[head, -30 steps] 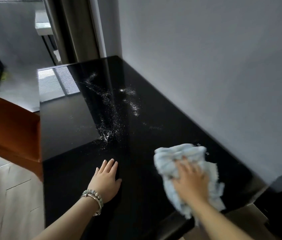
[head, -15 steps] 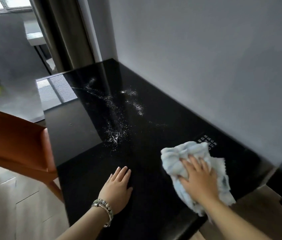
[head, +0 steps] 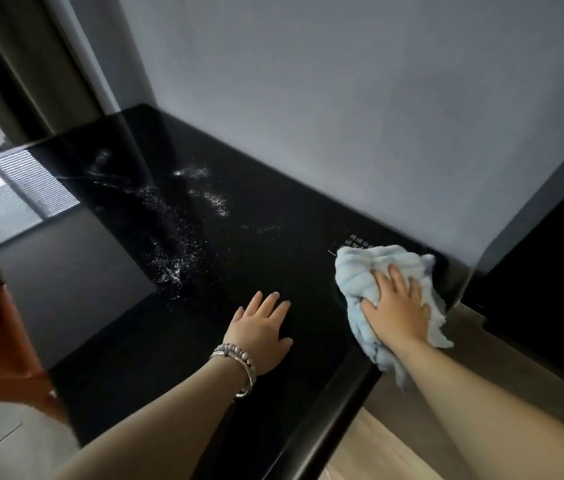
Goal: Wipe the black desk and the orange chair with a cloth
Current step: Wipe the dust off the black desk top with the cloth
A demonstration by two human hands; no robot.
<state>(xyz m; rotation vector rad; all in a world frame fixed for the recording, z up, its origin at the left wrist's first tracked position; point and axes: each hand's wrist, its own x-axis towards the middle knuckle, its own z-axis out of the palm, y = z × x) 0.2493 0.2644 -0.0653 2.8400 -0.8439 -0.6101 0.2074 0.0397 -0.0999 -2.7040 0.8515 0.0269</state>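
Just beside cloth [head: 356, 275], white lettering [head: 361, 244], illegible.

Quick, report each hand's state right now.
Left hand: open, flat on the black desk, holding nothing.
Right hand: open, fingers spread, pressing the light blue cloth onto the desk.

Item: printed marking [head: 356, 244]. Small white characters beside a thin white corner line, on the top of the black desk [head: 273, 209], at the far left edge of the cloth [head: 356, 275] and partly covered by it. Too small and blurred to read; nothing else is legible.
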